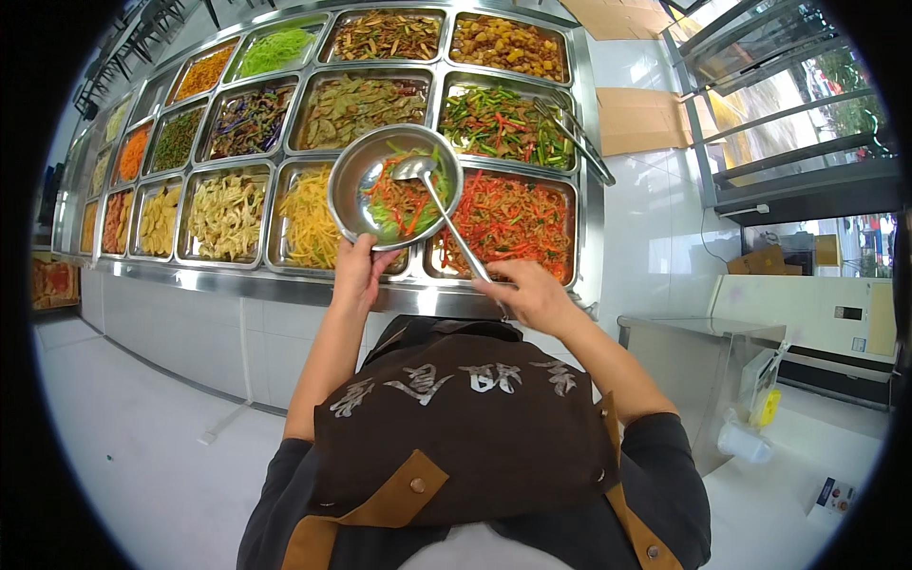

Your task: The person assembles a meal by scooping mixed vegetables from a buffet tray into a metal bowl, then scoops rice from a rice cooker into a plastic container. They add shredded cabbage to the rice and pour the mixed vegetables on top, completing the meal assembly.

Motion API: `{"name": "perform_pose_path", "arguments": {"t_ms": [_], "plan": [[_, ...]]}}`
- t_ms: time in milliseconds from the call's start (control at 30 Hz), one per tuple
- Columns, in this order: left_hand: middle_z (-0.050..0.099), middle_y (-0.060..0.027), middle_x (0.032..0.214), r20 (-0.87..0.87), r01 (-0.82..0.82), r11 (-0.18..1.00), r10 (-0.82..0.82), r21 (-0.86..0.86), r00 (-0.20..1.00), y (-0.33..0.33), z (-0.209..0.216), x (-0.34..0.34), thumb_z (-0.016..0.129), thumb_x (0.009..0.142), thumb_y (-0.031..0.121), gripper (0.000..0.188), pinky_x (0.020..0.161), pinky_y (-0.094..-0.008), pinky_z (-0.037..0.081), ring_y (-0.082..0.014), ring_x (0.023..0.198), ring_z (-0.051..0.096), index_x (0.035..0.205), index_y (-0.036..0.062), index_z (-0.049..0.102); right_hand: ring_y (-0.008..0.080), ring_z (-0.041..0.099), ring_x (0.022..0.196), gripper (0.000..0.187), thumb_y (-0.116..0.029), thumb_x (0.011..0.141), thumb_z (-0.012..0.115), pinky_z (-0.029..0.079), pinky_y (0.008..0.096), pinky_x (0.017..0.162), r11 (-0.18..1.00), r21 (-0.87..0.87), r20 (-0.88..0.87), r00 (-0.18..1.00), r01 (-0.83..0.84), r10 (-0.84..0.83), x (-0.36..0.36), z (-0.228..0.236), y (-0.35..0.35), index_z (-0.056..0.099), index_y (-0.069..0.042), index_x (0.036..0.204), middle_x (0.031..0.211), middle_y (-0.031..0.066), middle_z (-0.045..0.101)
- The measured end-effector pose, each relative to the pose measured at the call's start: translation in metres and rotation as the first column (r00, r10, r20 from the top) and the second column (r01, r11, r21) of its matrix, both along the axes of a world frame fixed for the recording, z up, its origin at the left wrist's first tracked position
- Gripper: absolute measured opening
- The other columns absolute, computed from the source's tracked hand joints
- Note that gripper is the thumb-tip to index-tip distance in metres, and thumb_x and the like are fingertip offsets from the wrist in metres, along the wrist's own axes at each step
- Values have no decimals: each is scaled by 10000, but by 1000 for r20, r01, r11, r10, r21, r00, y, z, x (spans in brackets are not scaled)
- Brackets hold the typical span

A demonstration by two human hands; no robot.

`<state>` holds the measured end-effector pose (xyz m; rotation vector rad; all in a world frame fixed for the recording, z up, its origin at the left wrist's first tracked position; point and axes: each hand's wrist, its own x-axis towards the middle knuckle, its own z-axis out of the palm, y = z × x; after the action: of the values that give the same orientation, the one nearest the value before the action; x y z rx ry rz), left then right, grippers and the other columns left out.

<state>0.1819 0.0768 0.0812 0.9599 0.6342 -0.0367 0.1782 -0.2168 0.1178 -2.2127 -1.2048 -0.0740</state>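
My left hand [357, 269] grips the near rim of a round steel bowl [344, 195], held tilted above the front food trays. Inside the bowl lie shredded red and green vegetables [394, 204]. My right hand [524, 293] is closed round the handle of a steel ladle [463, 243], whose head rests in the bowl among the shreds. Right under and beside the bowl sit a tray of yellow shredded potato [309, 214] and a tray of red shredded vegetables [513, 218]. The bowl hides parts of both trays.
A steel counter [228, 283] carries several more trays of cooked dishes. Metal tongs [579, 133] lie over the right edge of the tray of green stir-fry [494, 123]. To the right stand a steel table [703, 330] and cardboard [641, 119] on the floor.
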Motion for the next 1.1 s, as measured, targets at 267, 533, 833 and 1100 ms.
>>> {"name": "perform_pose_path", "arguments": {"t_ms": [267,533,833,1100], "plan": [[593,-150,1063,-64,-175,982,170,-73,983,-10,1,-13,495,841,16,372,681,-326,611,-228,800,662,1206,11,428,361,468,1158,554,-159,789,666,415,447,930,504,-202,161,536,840,-829,188,-98,-142,458,-62,1294,1265,188,491],[610,-106,958,-46,-407,913,405,-43,913,-8,28,-44,533,839,20,286,660,-320,615,-193,755,646,1115,7,457,367,440,1203,635,-332,784,694,366,477,998,394,-493,134,516,775,-846,269,-186,-167,449,-51,1298,1271,208,492],[602,-146,1049,-48,-593,804,592,-30,805,47,40,-90,477,853,42,302,771,-337,577,-216,865,650,1144,-3,408,324,599,765,374,-188,831,634,463,394,713,679,-120,-98,672,724,-734,215,-94,-52,482,31,1094,881,200,616],[561,-145,1126,13,-680,733,680,0,733,157,35,-141,450,855,50,385,777,-362,559,-234,922,630,1230,24,366,262,647,681,345,-232,826,723,481,368,611,991,-100,-473,873,85,-123,60,64,246,510,-8,982,808,153,657]]}}
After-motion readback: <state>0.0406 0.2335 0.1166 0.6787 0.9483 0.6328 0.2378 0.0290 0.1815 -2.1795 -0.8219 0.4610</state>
